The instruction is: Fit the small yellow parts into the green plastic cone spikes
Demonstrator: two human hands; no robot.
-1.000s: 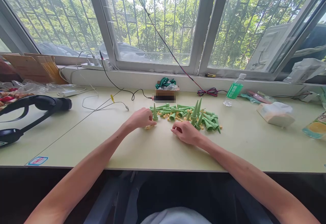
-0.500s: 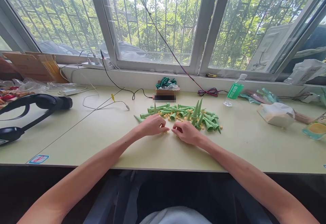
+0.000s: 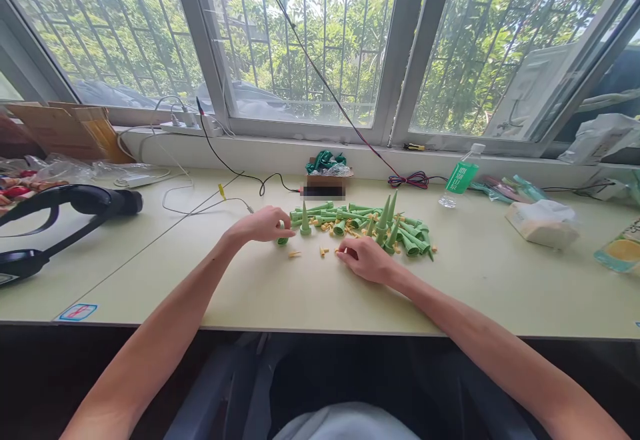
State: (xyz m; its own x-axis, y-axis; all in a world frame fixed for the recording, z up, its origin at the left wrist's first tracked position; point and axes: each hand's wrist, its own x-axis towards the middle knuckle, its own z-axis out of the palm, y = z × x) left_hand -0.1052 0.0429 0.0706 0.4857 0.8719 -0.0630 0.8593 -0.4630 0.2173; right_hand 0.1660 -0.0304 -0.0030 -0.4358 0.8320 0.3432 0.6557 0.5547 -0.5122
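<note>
My left hand (image 3: 264,225) is at the left end of the pile, its fingers curled over a green cone whose wide end (image 3: 283,241) shows below them; the rest is hidden under the hand. My right hand (image 3: 369,260) rests on the table in front of the pile, thumb and finger pinched on a small yellow plastic piece (image 3: 337,251), mostly covered. Between the hands lie two loose yellow pieces, a pointed one (image 3: 295,254) and a stubby one (image 3: 323,251). Behind them is the pile of green plastic cones (image 3: 413,232) mixed with yellow pieces. One green cone (image 3: 305,221) stands upright near my left hand.
Behind the pile sits a small open box (image 3: 327,181) with green wrapping. A bottle with a green label (image 3: 460,179) and a tissue pack (image 3: 543,225) stand to the right. On the left are a black headset (image 3: 60,220) and a white cable (image 3: 215,207).
My left hand has moved left and away, from beside my right hand to the green cone at the pile's edge, uncovering two yellow pieces. My right hand has stayed in place.
</note>
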